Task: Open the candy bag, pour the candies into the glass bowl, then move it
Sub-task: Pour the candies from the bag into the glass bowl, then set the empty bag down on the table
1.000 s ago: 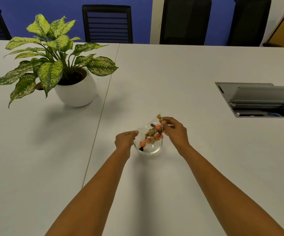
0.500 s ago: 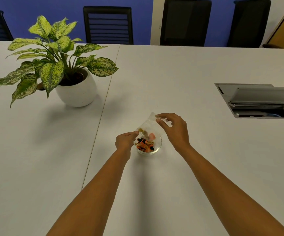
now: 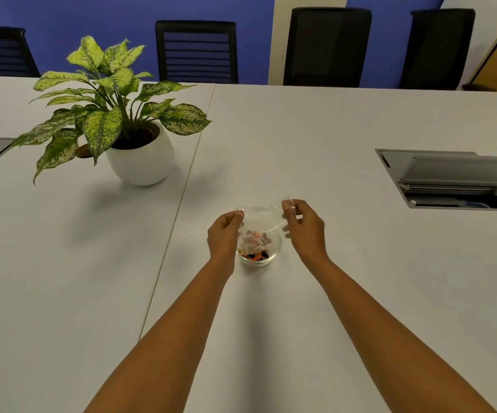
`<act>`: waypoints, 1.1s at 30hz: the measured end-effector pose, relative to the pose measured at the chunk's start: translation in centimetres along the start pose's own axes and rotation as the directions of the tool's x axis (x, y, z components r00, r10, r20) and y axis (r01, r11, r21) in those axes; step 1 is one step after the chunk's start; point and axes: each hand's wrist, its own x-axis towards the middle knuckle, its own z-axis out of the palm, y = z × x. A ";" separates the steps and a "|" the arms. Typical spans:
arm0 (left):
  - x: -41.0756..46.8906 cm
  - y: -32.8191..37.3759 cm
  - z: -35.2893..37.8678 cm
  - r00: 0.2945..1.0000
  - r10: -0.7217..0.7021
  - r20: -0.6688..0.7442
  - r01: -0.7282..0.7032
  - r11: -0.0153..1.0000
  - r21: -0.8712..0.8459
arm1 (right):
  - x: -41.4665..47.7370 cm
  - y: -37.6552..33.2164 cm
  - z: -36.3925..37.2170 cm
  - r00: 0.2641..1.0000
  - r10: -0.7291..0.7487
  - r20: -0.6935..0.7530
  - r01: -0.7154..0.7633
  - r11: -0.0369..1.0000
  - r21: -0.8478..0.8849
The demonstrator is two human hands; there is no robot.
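A small glass bowl [image 3: 272, 255] stands on the white table [image 3: 330, 138] with orange and black candies [image 3: 255, 256] in it. Directly above it hangs a clear plastic candy bag [image 3: 260, 217], upside down, its mouth in the bowl. A few pink and brown candies are still seen through the bag's lower part. My left hand [image 3: 225, 234] pinches the bag's upper left corner. My right hand [image 3: 305, 226] pinches the upper right corner. The bag is stretched between both hands.
A potted plant [image 3: 116, 123] in a white pot stands at the back left. An open cable box [image 3: 452, 180] is recessed into the table at the right. Several black chairs [image 3: 196, 52] line the far edge.
Most candies have dropped from the bag into the bowl. Both hands have lifted the bag's closed end higher and pulled it out wider over the bowl.
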 end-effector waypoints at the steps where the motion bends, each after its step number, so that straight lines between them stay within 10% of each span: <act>1: -0.4 0.0 0.0 1.000 0.022 -0.019 -0.022 1.000 -0.010 | -0.4 0.1 0.1 1.000 0.011 -0.008 -0.011 1.000 0.010; 16: -6.4 -2.1 -5.0 0.940 0.259 -0.223 -0.227 0.961 0.156 | -8.0 2.1 3.6 0.985 0.131 -0.112 -0.136 0.990 -0.043; 33: -13.0 -8.4 -19.7 0.991 0.135 -0.025 -0.108 0.881 0.461 | -22.9 5.1 7.4 0.953 0.277 0.121 -0.275 0.961 -0.033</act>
